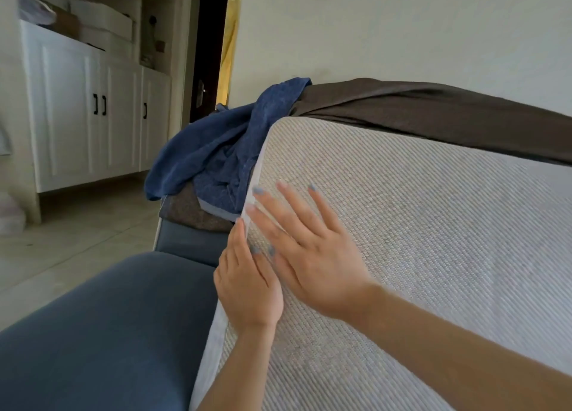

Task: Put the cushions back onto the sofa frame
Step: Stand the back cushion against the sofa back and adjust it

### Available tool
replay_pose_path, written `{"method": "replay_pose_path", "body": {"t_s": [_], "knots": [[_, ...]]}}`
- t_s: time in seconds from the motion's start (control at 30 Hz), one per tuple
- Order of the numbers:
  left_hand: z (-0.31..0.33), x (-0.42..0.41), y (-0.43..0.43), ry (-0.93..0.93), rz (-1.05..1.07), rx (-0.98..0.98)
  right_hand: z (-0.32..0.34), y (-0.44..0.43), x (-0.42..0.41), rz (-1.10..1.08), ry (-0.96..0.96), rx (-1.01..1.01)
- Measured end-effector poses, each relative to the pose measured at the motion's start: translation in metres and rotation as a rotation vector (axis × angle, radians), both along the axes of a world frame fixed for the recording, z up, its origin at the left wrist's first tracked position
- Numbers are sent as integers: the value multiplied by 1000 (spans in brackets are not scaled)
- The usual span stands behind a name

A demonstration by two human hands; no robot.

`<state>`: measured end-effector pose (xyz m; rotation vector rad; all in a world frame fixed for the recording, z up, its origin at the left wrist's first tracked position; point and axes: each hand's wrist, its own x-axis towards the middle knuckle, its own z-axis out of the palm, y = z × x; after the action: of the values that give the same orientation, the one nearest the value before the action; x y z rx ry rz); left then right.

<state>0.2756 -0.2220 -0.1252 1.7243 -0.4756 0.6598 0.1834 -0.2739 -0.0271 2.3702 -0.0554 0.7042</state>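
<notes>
A large pale grey woven cushion (433, 240) fills the right half of the view, tilted with its left edge facing me. My right hand (309, 255) lies flat on its face near that edge, fingers spread. My left hand (247, 283) rests against the cushion's left edge with the fingers curled onto the face, just under my right hand. A blue padded sofa part (102, 333) lies at the lower left, touching the cushion's edge. Behind the cushion a dark brown fabric-covered back (433, 113) runs to the right.
A crumpled blue cloth (216, 153) lies heaped over the sofa's end, on a grey fabric piece (188, 209). White cabinets (86, 116) stand at the left along the tiled floor (62, 240). A dark doorway (210, 48) opens behind them.
</notes>
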Motion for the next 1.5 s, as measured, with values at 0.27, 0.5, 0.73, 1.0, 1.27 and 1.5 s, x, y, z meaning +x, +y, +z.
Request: {"method": "replay_pose_path", "body": {"t_s": [0.27,0.5,0.73,1.0,1.27,1.5], "knots": [[3,-1,-1,-15,1,-24,-14,-13,-36,11,-67,27],[3,-1,-2,-7,7,-32,-24,-21,-58,-60,-99,103],[0,-1,-1,-19,5,-20,-28,-49,-96,-75,-114,131],[1,0,-1,-35,19,62,-37,-71,-124,-177,-148,112],[13,-11,3,66,21,117,-32,-78,-153,-169,-156,159],[32,-54,-15,360,-1,225,-50,-77,-174,-158,-313,337]]}}
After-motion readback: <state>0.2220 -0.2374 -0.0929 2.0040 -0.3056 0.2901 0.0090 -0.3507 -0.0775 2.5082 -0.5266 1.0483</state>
